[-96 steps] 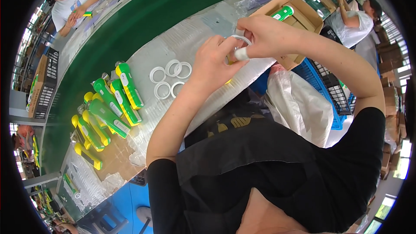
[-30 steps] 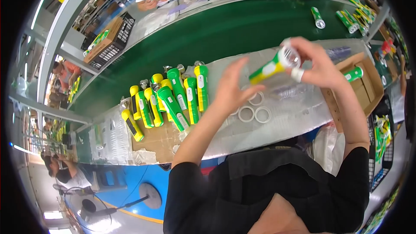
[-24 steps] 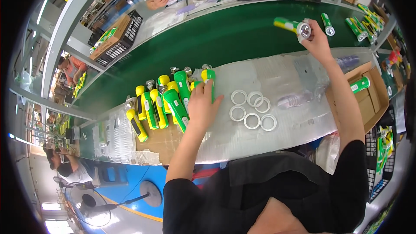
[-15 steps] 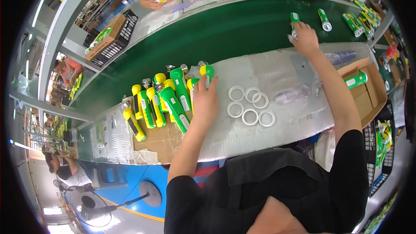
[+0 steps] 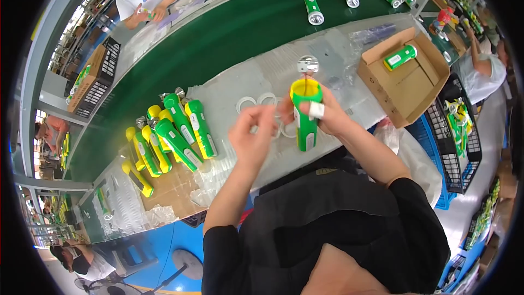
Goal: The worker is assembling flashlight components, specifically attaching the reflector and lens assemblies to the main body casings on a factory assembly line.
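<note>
Held flashlight (image 5: pixel 306 125): two o'clock, open-mouthed, reflector (image 5: pixel 308 64) above it.
Right hand (image 5: pixel 333 113): wrapped around it.
Left hand (image 5: pixel 253 134): fingers curled; I can't tell if pinching anything.
Belt flashlights (image 5: pixel 312 6): one o'clock, seemingly done.
Clustered flashlights (image 5: pixel 174 137): nine o'clock, apparently pending.

Right hand (image 5: pixel 330 113) gripping green flashlight body (image 5: pixel 307 137), left hand (image 5: pixel 252 134) near it, white rings (image 5: pixel 267 95) beyond, open carton (image 5: pixel 382 89) at right.
</note>
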The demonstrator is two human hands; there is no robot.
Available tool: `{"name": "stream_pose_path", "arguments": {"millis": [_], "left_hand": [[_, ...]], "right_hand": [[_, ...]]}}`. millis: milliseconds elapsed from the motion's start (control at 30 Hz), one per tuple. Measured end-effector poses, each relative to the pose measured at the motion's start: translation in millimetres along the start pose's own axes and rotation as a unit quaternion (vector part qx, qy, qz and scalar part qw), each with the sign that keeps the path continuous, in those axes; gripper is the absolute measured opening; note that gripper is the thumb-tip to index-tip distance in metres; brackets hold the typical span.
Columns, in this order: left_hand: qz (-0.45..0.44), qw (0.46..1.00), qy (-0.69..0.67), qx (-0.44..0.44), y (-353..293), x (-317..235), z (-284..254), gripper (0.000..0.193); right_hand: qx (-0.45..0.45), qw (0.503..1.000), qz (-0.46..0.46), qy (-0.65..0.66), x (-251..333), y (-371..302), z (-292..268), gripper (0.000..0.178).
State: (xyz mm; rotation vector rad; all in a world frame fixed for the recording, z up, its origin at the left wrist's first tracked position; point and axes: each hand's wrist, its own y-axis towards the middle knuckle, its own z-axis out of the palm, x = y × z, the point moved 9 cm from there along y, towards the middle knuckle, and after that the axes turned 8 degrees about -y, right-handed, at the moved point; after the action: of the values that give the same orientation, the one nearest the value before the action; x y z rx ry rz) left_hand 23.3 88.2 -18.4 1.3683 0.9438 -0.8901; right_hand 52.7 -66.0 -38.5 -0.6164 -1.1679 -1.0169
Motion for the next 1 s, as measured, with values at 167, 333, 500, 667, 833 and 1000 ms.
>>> {"name": "stream_pose_path", "arguments": {"millis": [167, 333, 500, 667, 833, 1000], "left_hand": [[-0.156, 0.936, -0.316, 0.020, 34, 19, 54, 0.030], [-0.242, 0.886, -0.344, 0.197, 9, 12, 90, 0.030], [0.052, 0.975, -0.110, 0.187, 5, -33, 81, 0.025], [0.242, 0.932, -0.001, 0.271, -13, -39, 104, 0.041], [0.013, 0.964, -0.172, 0.205, -11, -15, 113, 0.039], [0.097, 0.942, 0.272, 0.173, 29, 34, 105, 0.051]], "right_hand": [[0.162, 0.983, 0.082, -0.017, 2, -47, 35, 0.072], [0.210, 0.967, 0.145, -0.002, -11, -71, 39, 0.073], [0.066, 0.991, 0.106, -0.052, -5, -68, 8, 0.068], [0.026, 0.990, 0.058, -0.123, -19, -71, -2, 0.044], [-0.116, 0.989, 0.090, 0.005, -18, -76, -26, 0.039], [-0.083, 0.994, 0.065, 0.015, -6, -81, -40, 0.049]]}}
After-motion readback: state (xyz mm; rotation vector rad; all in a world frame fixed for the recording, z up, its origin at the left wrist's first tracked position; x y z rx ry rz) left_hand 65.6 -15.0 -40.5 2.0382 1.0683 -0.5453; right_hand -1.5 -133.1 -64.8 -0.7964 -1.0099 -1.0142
